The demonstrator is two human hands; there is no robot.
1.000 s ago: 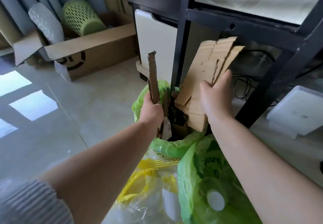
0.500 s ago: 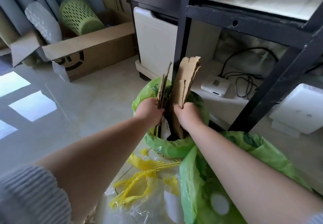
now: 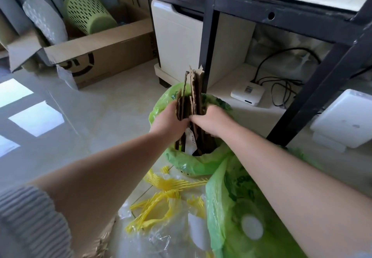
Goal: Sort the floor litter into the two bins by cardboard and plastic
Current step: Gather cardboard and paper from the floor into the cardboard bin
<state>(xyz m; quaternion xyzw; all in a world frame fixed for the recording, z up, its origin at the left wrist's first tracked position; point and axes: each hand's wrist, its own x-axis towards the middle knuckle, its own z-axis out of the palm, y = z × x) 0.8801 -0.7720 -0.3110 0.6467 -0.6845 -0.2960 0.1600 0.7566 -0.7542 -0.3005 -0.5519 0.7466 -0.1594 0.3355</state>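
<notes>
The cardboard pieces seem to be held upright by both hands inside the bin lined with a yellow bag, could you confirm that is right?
Not quite: the bag lining the bin is green, not yellow, as the head view shows. The rest holds: the left hand and right hand press the cardboard pieces together upright in that bin. The yellow things are plastic litter on the floor.

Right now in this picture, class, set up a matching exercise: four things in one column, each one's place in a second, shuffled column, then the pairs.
Things
1. cardboard strips
2. yellow plastic netting
3. green basket
4. white router

Places
A. lying in the open cardboard box
B. under the desk, beside cables
C. on the floor beside the bins
D. standing in the far bin, held by both hands

Pairs: 1-D, 2-C, 3-A, 4-B
</notes>
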